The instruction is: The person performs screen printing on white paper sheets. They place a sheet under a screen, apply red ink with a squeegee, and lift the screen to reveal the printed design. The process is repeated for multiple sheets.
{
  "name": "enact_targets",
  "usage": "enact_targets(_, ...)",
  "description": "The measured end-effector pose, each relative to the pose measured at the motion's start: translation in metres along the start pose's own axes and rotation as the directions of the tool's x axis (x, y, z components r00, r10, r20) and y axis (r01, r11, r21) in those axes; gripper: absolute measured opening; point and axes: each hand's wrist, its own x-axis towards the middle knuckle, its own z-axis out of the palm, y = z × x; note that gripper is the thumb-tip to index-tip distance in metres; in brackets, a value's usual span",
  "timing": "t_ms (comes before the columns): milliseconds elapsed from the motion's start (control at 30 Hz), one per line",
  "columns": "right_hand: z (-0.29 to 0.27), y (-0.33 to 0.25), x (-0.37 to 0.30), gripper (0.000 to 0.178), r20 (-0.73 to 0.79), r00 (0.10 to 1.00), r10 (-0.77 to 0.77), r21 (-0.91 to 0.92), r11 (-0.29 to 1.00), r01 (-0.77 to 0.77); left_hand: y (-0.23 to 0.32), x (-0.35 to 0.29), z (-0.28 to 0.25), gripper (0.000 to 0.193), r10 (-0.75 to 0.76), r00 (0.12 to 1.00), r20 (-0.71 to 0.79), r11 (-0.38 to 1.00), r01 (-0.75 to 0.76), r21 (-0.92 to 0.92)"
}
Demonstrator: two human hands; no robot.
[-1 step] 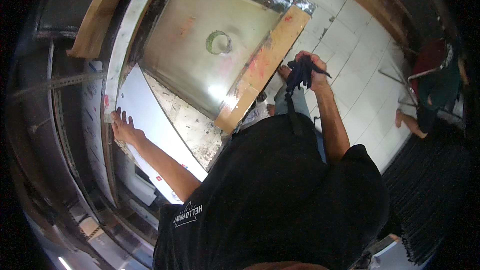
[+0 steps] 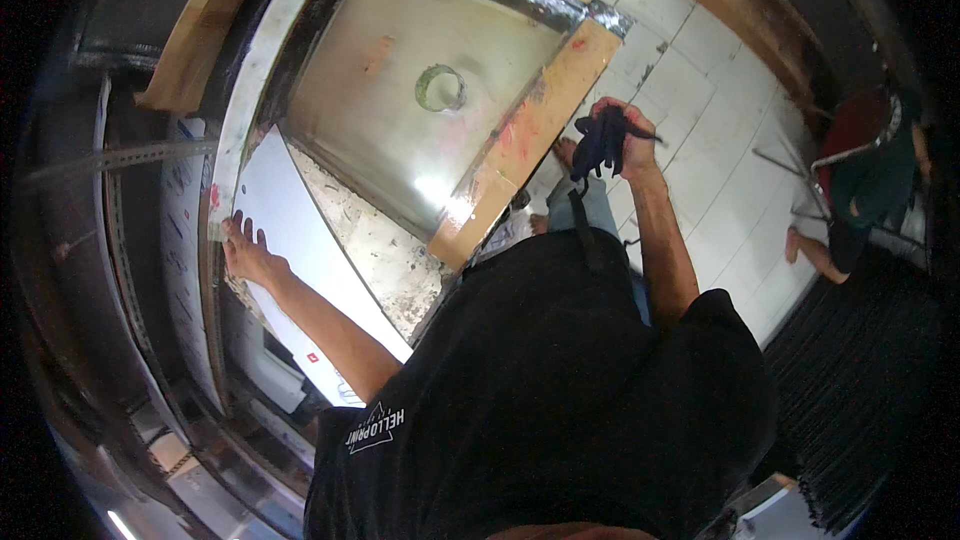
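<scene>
The 2 hands are far apart and doing different things. The right hand (image 2: pixel 635 140) is bent round a bunched-up dark blue cloth (image 2: pixel 598 145); its fingers are curled in and have hold of it, and loose bits poke out past them. It may be a glove, but I can't tell. The cloth is up in the air, over the white tile floor (image 2: pixel 700 80) and just beside the wood strip (image 2: pixel 525 135).

The left hand (image 2: pixel 255 258) has its fingers nearly straight and a little bit apart. They lie at the edge of the white board (image 2: pixel 290 210), by the end of the long pale bar (image 2: pixel 262 60). I can't tell if they pinch anything or just rest there.

How far has the work got? The cloth is picked up, so that bit is done. It is not touching the big cloudy sheet (image 2: pixel 370 140) in the dark frame. Red smears are on the wood strip, and there is a faint orange mark on the sheet, so any wiping there looks undone to me. 1 see-through ring (image 2: pixel 440 88) sits on the sheet, with no hand on it
</scene>
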Motion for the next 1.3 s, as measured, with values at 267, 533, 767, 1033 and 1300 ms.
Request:
enact_targets(267,0.161,-0.068,0.092,0.033,-0.138,0.988,-0.075,-0.184,0.982,0.049,0.011,0.012,-0.012,0.034,0.038,0.999,0.032,0.999,-0.038,-0.002)
enact_targets(533,0.200,-0.089,0.160,0.016,-0.030,0.985,-0.169,-0.345,0.927,0.148,0.005,0.006,-0.016,0.036,-0.011,1.000,0.008,0.999,0.012,-0.046)
enact_targets(767,0.107,0.000,0.202,0.031,0.211,0.977,-0.016,-0.975,-0.073,0.210,0.006,-0.003,-0.009,0.037,-0.027,0.999,-0.022,0.999,0.026,-0.036)
enact_targets(1033,0.052,0.060,0.213,0.031,0.489,0.860,-0.147,-0.853,-0.289,0.435,-0.002,-0.019,-0.011,0.038,-0.059,0.997,-0.058,0.998,0.057,-0.025)
enact_targets(1300,0.144,0.049,0.319,0.044,-0.055,0.989,0.136,0.186,0.975,-0.124,-0.003,-0.051,-0.011,0.067,-0.073,0.997,-0.037,0.996,0.071,-0.051)
